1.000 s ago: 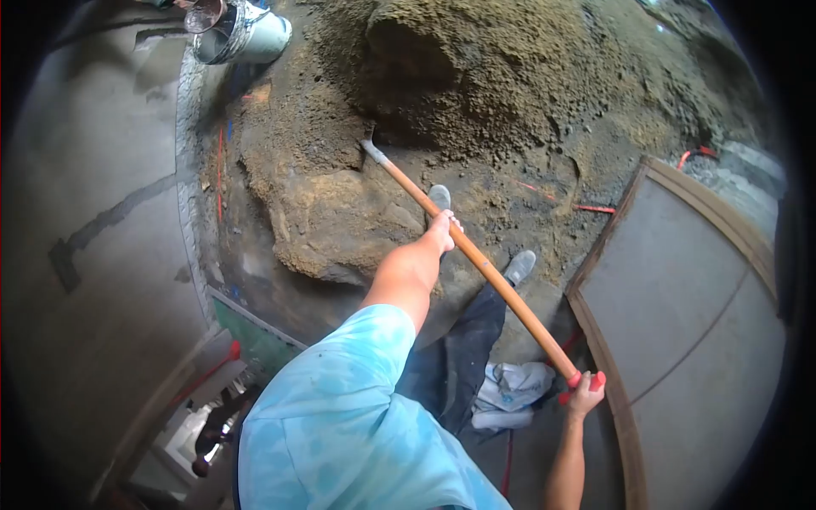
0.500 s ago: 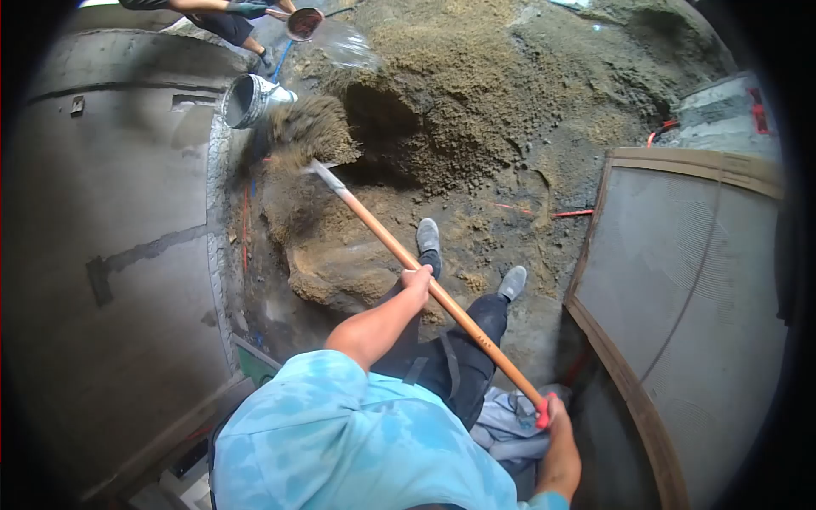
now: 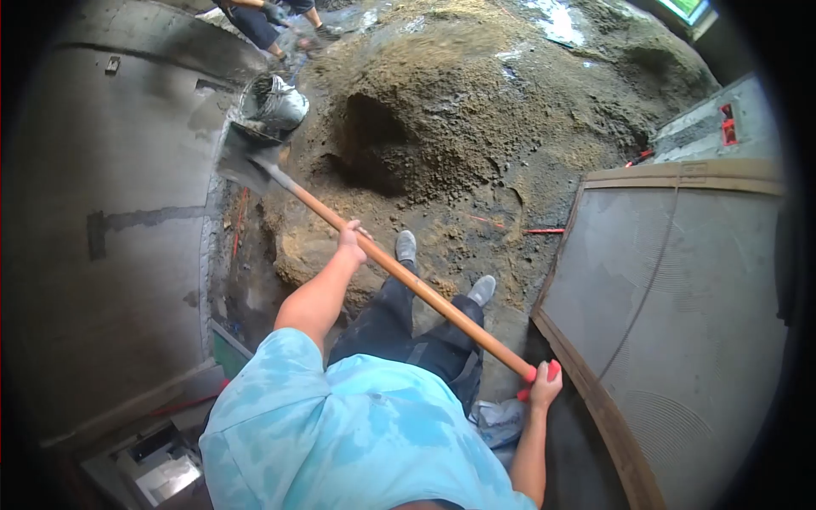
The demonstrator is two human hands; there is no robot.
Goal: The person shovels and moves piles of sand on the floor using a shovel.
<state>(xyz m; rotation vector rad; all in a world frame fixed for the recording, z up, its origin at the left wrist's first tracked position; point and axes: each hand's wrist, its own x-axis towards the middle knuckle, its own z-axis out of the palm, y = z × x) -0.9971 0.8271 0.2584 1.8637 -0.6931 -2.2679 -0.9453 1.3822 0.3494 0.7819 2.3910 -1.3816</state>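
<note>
A long-handled shovel (image 3: 425,293) slants across the view, its blurred blade at the upper left beside the wall edge. Midway along the wooden shaft is my left hand (image 3: 351,237), closed around it. My right hand (image 3: 546,387) grips the red end handle at the lower right. The blade lies just below a whitish bucket (image 3: 287,105), and no clear load shows on it. Beyond my feet rises a heap of damp brown sand (image 3: 476,110) with a dark hollow in its near side. Blurred sand streaks show over its upper part.
A co-worker's legs and gloved hand (image 3: 274,13) are at the top left. A grey wall (image 3: 153,280) stands on the left; a wood-edged grey panel (image 3: 646,280) is on the right. A red pipe (image 3: 544,230) pokes from the ground, and a crumpled bag (image 3: 499,418) lies behind my legs.
The shovel blade has gone from the sand up and left toward the bucket and wall. The clump of sand seen by the blade half a second ago is gone from there. Both hands kept their hold.
</note>
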